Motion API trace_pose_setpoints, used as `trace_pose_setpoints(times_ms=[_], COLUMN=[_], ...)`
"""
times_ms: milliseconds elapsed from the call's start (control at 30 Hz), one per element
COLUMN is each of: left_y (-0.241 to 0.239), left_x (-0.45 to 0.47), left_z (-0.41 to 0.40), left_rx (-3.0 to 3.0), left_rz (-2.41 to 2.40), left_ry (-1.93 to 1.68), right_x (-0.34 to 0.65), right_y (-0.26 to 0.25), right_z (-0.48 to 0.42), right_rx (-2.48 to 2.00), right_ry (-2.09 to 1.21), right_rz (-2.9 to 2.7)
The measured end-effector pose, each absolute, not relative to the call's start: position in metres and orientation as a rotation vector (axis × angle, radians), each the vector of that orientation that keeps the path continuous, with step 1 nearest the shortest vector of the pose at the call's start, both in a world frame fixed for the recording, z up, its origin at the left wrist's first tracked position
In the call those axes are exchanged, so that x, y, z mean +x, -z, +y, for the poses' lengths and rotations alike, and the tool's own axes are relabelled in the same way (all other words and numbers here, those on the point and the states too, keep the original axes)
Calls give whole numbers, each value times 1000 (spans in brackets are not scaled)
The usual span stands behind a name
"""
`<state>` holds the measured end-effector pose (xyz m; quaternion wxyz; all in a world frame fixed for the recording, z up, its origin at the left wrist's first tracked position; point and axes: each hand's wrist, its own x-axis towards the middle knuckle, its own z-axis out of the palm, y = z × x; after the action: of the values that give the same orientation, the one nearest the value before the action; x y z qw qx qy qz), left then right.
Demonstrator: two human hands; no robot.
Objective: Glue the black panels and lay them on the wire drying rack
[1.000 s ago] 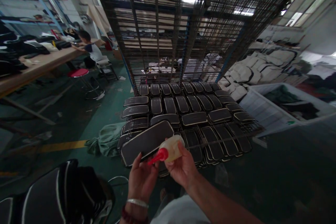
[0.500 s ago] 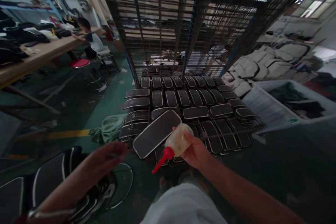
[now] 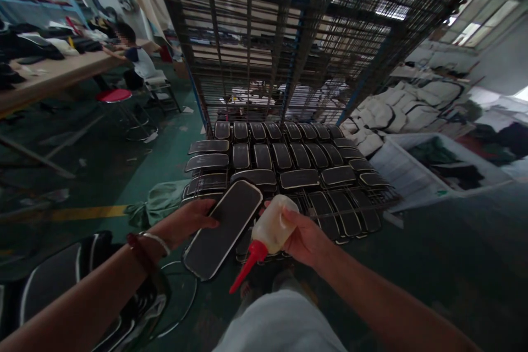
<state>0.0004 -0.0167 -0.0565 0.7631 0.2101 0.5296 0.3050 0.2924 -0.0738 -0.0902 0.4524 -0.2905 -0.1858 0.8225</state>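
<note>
My left hand point(image 3: 190, 221) grips the left edge of a black oblong pad with a pale rim point(image 3: 225, 228), held tilted in front of me. My right hand point(image 3: 303, 237) is closed round a squeeze bottle of yellowish glue point(image 3: 270, 229) with a red nozzle pointing down and left, just right of the pad. Behind both lies a wire rack shelf point(image 3: 371, 202) covered with several rows of the same black pads point(image 3: 289, 157).
A tall wire drying rack point(image 3: 268, 38) rises behind the pads. A stack of black pieces point(image 3: 61, 286) sits at my lower left. A white crate point(image 3: 416, 170) stands right, a green sack point(image 3: 159, 206) left. A seated person point(image 3: 134, 60) works at a long table point(image 3: 49, 80).
My left hand swung out to the left, then came back and took the pad's edge. The pad tilted lower and the bottle's nozzle dropped downward.
</note>
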Motion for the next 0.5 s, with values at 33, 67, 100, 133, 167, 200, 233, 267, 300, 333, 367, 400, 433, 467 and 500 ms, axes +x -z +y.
trace_pose_setpoints(times_ms=[33,67,100,133,167,200,233,267,300,333,367,400,433,467,500], left_y=[60,64,67,70,72,72,72,71,70,67,64,60,55,50,44], left_x=[-3,-8,-12,-17,-21,-26,-29,-32,-34,-36,-36,-36,-35,-33,-30], left_z=[-18,-20,-22,-23,-24,-25,-26,-27,-28,-30,-33,-35,-38,-40,-43], left_rx=[453,490,551,604,628,616,579,530,487,460,450,449,452,445,423], left_rz=[1146,1144,1144,1152,1164,1179,1189,1191,1187,1174,1160,1151,1146,1148,1160], left_ry=[-696,-736,-770,-787,-784,-758,-716,-671,-632,-611,-591,-569,-550,-534,-524], right_x=[299,306,313,320,326,332,336,340,343,344,345,345,344,343,343], right_y=[85,79,72,64,56,47,39,31,25,19,13,9,6,4,3], right_z=[-73,-72,-70,-67,-63,-59,-54,-50,-46,-42,-40,-38,-36,-35,-34], right_rx=[-732,-745,-756,-770,-789,-809,-828,-844,-854,-858,-859,-859,-860,-863,-867], right_ry=[-1986,-1936,-1883,-1828,-1767,-1699,-1626,-1548,-1470,-1399,-1341,-1297,-1263,-1236,-1217], right_rz=[-467,-485,-514,-558,-610,-667,-723,-774,-819,-860,-897,-931,-961,-987,-1012])
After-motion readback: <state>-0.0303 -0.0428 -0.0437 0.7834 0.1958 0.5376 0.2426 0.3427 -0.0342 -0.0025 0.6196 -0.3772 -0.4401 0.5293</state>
